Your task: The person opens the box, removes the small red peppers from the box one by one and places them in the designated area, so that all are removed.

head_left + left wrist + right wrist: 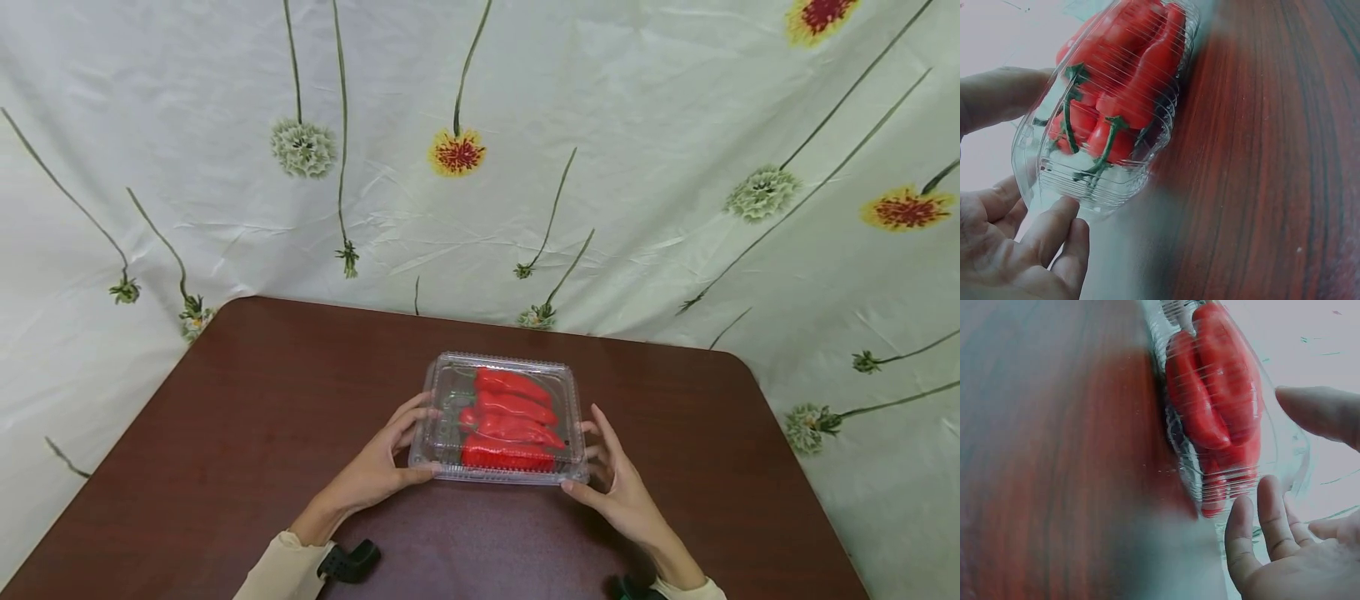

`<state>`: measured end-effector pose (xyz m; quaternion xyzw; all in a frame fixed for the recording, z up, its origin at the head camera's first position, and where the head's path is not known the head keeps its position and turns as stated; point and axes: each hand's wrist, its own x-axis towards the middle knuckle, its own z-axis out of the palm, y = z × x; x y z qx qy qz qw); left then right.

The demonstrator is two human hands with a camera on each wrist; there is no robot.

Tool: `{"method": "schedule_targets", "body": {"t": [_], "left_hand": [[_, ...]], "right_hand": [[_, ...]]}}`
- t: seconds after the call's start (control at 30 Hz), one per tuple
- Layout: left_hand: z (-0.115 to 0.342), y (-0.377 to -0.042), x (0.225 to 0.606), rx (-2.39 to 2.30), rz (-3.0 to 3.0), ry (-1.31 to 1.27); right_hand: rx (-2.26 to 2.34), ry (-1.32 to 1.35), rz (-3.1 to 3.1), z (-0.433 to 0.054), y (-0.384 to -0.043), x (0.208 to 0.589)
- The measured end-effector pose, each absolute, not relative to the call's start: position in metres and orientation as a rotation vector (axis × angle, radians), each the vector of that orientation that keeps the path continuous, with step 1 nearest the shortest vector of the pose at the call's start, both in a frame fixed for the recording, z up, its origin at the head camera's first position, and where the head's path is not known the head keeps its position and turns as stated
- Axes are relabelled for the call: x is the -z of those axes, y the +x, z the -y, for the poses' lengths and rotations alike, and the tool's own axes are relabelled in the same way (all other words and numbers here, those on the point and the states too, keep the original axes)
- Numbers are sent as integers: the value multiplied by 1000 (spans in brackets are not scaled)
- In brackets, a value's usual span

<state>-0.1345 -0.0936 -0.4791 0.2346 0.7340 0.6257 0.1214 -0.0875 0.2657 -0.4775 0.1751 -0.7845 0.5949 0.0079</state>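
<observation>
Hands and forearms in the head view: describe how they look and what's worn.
The left hand and right hand are bare, without gloves. The left sleeve and right sleeve are pale cream. The left wrist device is black with a chunky, rounded end; the right wrist device is dark, partly cut off.

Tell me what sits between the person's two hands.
A clear plastic box of red peppers, between left hand and right hand in the head view.

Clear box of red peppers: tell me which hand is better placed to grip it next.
Left, probably: in the head view, the left hand overlaps the clear box with fingertips and thumb, while the right hand barely reaches its right edge.
</observation>
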Motion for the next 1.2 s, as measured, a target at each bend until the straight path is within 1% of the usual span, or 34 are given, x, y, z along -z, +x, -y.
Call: {"method": "schedule_targets", "body": {"t": [0.2, 0.63, 0.93, 1.2], "left_hand": [[93, -135, 479, -1836, -2144, 712], [94, -136, 480, -1836, -2144, 728], [94, -134, 482, -1839, -2149, 727], [93, -134, 482, -1838, -2137, 732]], "right_hand": [[-1853, 542, 2416, -266, -90, 475], [-1894, 359, 2475, -268, -88, 474], [-1912, 321, 2509, -270, -89, 471], [-1919, 354, 2522, -272, -90, 471]]}}
